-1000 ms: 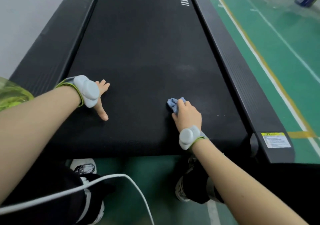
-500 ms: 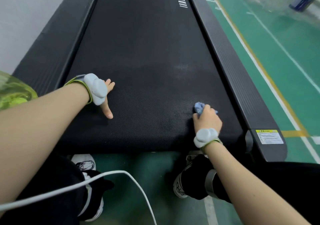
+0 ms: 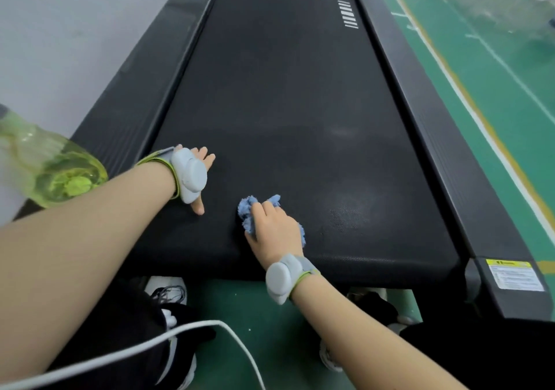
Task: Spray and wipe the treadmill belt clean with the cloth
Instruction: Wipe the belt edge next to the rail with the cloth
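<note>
The black treadmill belt [image 3: 279, 95] runs away from me. My right hand [image 3: 274, 227] presses a bunched blue cloth [image 3: 247, 209] onto the belt near its rear edge, left of centre. My left hand [image 3: 201, 185] rests flat on the belt's left part with fingers spread, a white wrist device over most of it. A yellow-green spray bottle [image 3: 48, 167] lies at the far left, on or beside the treadmill's left side rail, partly hidden by my left forearm. Faint damp patches show on the belt to the right of the cloth.
Black side rails [image 3: 444, 149] flank the belt, with a warning label [image 3: 515, 275] on the right rear cap. A grey wall stands at the left. Green floor with white and yellow lines [image 3: 480, 110] lies to the right. A white cable [image 3: 144, 344] crosses my legs and shoes below.
My right hand swept the cloth right toward the side rail, then back left to near the belt's centre-left. My left hand stayed planted on the belt.
</note>
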Demonstrator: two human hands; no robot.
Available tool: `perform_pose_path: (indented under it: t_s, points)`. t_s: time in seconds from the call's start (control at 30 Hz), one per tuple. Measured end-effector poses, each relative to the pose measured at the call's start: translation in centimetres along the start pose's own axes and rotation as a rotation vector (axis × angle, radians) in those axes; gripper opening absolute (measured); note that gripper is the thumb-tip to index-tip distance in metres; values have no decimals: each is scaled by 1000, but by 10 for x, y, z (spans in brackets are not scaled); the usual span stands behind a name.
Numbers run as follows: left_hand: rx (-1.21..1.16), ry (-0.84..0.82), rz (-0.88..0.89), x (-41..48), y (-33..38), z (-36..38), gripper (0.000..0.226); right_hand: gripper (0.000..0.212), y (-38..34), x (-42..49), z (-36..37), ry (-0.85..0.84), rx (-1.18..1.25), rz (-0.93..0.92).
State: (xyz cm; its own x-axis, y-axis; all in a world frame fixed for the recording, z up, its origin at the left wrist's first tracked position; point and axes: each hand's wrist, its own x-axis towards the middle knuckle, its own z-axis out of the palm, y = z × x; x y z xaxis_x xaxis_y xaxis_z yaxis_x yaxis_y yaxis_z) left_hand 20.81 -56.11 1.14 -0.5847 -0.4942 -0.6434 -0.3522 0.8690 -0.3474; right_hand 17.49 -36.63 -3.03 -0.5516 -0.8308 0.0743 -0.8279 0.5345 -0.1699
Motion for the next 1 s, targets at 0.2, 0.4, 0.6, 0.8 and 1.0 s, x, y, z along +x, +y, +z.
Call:
perform_pose_path:
  t_s: [0.2,0.4,0.6,0.8,1.0]
  points:
    - [-119,32,-201,-11,-35,12,125,43,-33,21,5,-62,45,-166]
    - [-255,-30,-348,-16,-56,29,113,31,-73,61,9,-214,85,-409]
    - [-477,131,-355,6,-75,53,78,33,-81,108,13,-231,47,-424]
    - [-718,198,-474,24,-67,47,62,26,-89,188,23,-143,45,-256]
    - [-802,262,-519,32,-69,47,55,25,-94,270,32,-134,36,-12]
